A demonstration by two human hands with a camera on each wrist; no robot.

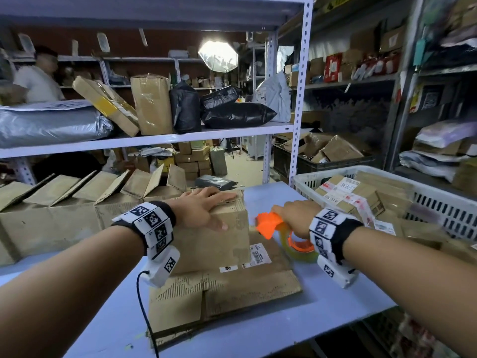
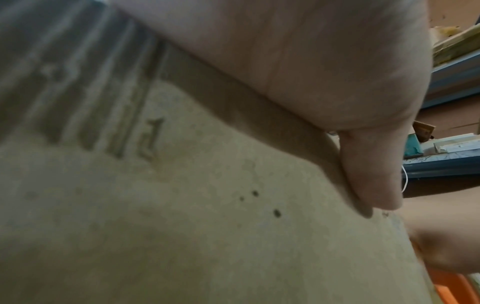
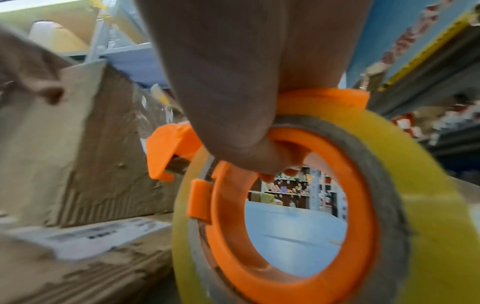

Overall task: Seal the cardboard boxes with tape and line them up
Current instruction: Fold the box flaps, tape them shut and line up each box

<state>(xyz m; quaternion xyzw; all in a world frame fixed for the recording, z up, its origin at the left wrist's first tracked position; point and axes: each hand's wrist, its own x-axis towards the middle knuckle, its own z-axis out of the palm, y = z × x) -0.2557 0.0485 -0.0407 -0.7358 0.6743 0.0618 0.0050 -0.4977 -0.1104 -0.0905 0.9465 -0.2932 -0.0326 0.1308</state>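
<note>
— Stockroom, pale blue table (image 1: 271, 329) in front, metal shelving (image 1: 144, 139) behind stacked with parcels and black bags. What's on the table?

— Flattened cardboard sheet (image 1: 232, 288) lying near the middle. A closed cardboard box (image 1: 222, 236) sits on its far part. Row of open boxes (image 1: 85, 192) to the left, flaps up. White basket (image 1: 438, 202) at the right, full of parcels.

— Any writing?

— White barcode labels (image 1: 259, 255) on the sheet beside the box's near right corner; print too small to read. The parcels in the basket carry labels too, red print, not legible. Left wrist view shows blurred dark print on the box face, unreadable.

— Hands?

— Left hand (image 1: 204, 208) lies flat on top of the box, fingers straight, thumb down over the near face. Right hand (image 1: 296, 215) is just right of the box, fingers curled through the orange tape dispenser (image 1: 268, 224), gripping it. The yellowish tape roll (image 3: 426, 205) hangs below the hand.

— Dispenser touching the box?

— Its orange front sits right at the box's right edge; contact I can't tell.
</note>
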